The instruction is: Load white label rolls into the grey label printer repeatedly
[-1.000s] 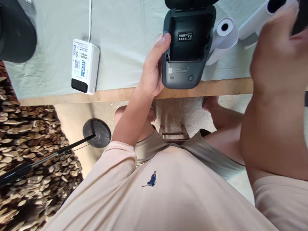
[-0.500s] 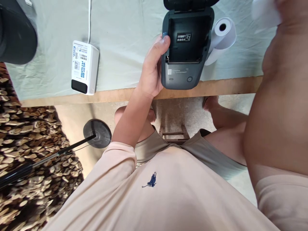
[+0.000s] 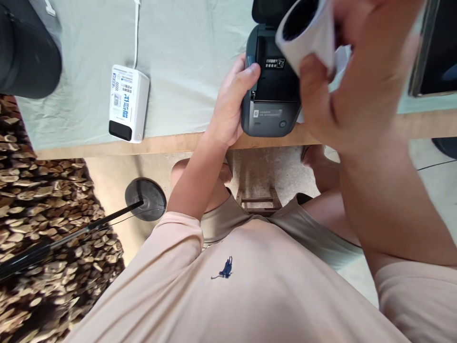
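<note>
A dark grey portable printer [image 3: 264, 121] is gripped along its left side by my left hand [image 3: 232, 102], thumb over the rim. Its black lid [image 3: 273, 12] stands raised, and the bay beneath shows a small printed label. Close above the bay's right side, my right hand [image 3: 357, 100] pinches a white paper roll [image 3: 316, 45], tilted, with a wide dark hollow facing the printer. Whether the roll touches the printer I cannot tell. Behind my right hand, a second white roll [image 3: 342, 57] on the table is mostly hidden.
A white power bank [image 3: 128, 102] with a cable lies left on the cloth-covered table [image 3: 182, 71]. A black rounded object [image 3: 30, 52] occupies the far left corner, a dark framed panel [image 3: 439, 52] the right. Below are a stand's round base [image 3: 143, 190] and stacked firewood [image 3: 46, 205].
My right hand has come in from the upper right with the white paper roll, now over the printer. My left hand still holds the printer in nearly the same place.
</note>
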`<move>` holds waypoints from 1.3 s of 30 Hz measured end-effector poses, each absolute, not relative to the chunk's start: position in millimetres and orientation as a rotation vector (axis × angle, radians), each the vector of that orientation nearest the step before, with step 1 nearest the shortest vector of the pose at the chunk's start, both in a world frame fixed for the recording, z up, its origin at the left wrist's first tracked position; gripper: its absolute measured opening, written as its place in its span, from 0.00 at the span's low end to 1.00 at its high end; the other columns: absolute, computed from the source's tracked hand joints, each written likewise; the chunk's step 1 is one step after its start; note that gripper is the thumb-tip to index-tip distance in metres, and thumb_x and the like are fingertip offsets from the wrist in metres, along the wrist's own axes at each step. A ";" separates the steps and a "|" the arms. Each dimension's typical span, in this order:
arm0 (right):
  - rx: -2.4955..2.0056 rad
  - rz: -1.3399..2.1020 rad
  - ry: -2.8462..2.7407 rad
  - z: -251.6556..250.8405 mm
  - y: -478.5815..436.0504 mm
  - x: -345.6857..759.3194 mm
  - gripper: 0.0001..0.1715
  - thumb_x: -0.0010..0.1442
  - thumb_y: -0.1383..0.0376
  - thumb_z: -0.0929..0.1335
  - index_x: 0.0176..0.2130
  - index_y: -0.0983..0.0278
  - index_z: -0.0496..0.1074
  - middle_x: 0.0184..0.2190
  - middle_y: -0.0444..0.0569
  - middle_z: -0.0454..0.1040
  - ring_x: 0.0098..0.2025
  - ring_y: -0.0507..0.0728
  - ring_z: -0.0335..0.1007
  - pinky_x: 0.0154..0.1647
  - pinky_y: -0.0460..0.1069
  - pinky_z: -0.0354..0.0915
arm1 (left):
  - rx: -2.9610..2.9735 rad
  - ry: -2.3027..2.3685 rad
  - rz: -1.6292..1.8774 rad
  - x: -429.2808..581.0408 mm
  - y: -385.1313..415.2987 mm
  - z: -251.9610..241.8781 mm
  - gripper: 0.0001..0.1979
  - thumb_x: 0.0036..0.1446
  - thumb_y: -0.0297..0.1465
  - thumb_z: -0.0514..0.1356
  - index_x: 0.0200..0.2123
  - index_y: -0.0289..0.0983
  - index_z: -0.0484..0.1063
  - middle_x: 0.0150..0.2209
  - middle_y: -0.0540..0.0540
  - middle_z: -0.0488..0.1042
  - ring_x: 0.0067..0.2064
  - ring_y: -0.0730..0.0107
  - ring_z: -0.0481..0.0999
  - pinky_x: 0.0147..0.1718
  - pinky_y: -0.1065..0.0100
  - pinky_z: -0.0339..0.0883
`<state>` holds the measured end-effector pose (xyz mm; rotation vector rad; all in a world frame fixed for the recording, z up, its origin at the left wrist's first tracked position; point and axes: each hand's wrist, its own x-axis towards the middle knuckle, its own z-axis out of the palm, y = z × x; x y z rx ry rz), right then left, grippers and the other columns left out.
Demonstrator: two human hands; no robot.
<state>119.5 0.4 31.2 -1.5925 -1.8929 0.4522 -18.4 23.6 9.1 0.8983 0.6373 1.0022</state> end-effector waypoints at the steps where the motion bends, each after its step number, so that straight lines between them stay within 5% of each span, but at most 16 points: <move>1: -1.596 0.384 -1.983 33.4 -0.4 115.2 0.25 0.50 0.53 0.52 0.48 0.57 0.47 0.47 0.37 0.54 0.46 0.40 0.56 0.48 0.40 0.58 | 0.895 0.636 1.008 -19.4 23.9 8.5 0.12 0.47 0.34 0.44 0.37 0.50 0.58 0.31 0.57 0.68 0.47 0.74 0.61 0.33 0.71 0.64; 8: -1.707 0.200 -2.154 35.1 4.0 112.9 0.16 0.48 0.60 0.54 0.39 0.59 0.56 0.37 0.36 0.61 0.44 0.44 0.59 0.50 0.51 0.57 | 0.903 0.877 0.814 -30.6 25.8 -4.6 0.18 0.43 0.43 0.47 0.40 0.46 0.57 0.16 0.53 0.63 0.33 0.74 0.69 0.27 0.74 0.62; 13: -1.703 0.137 -2.154 28.0 6.3 112.7 0.13 0.49 0.58 0.54 0.35 0.51 0.60 0.39 0.29 0.60 0.46 0.43 0.55 0.51 0.49 0.56 | 0.888 0.723 0.956 -25.9 25.2 1.4 0.10 0.45 0.35 0.46 0.34 0.44 0.59 0.21 0.53 0.64 0.28 0.79 0.68 0.25 0.75 0.61; 17: -1.581 0.095 -2.075 22.8 6.4 111.3 0.14 0.48 0.56 0.55 0.36 0.50 0.62 0.36 0.34 0.62 0.44 0.43 0.56 0.48 0.48 0.57 | 0.854 0.635 0.990 -21.8 25.8 9.7 0.09 0.45 0.29 0.43 0.30 0.45 0.59 0.27 0.55 0.64 0.33 0.80 0.68 0.25 0.78 0.60; 25: -1.388 0.143 -2.138 20.0 9.0 109.4 0.14 0.47 0.58 0.58 0.36 0.51 0.63 0.36 0.31 0.62 0.46 0.39 0.55 0.50 0.41 0.58 | 0.821 0.733 0.951 -25.1 26.7 6.6 0.18 0.45 0.44 0.42 0.38 0.46 0.59 0.27 0.52 0.67 0.41 0.72 0.66 0.29 0.73 0.63; 31: -1.405 0.209 -2.131 28.3 3.7 105.5 0.15 0.47 0.55 0.57 0.36 0.52 0.63 0.37 0.31 0.59 0.48 0.38 0.51 0.57 0.39 0.53 | 0.771 0.567 1.038 -26.7 26.2 8.6 0.11 0.45 0.29 0.48 0.36 0.42 0.59 0.31 0.53 0.67 0.46 0.73 0.61 0.40 0.69 0.61; 36: -1.714 0.532 -1.753 43.2 -4.4 99.7 0.29 0.47 0.54 0.55 0.48 0.64 0.52 0.45 0.44 0.51 0.47 0.39 0.51 0.43 0.34 0.58 | 0.817 0.562 0.980 -26.1 24.6 9.3 0.10 0.44 0.23 0.48 0.33 0.37 0.59 0.31 0.49 0.67 0.45 0.71 0.63 0.38 0.69 0.62; 39: -1.692 0.684 -1.676 42.6 -4.9 99.0 0.35 0.44 0.58 0.59 0.51 0.61 0.44 0.46 0.43 0.49 0.48 0.39 0.51 0.44 0.32 0.59 | 0.841 0.585 1.009 -26.0 22.4 7.7 0.12 0.43 0.23 0.48 0.35 0.38 0.58 0.32 0.50 0.67 0.44 0.70 0.63 0.37 0.69 0.62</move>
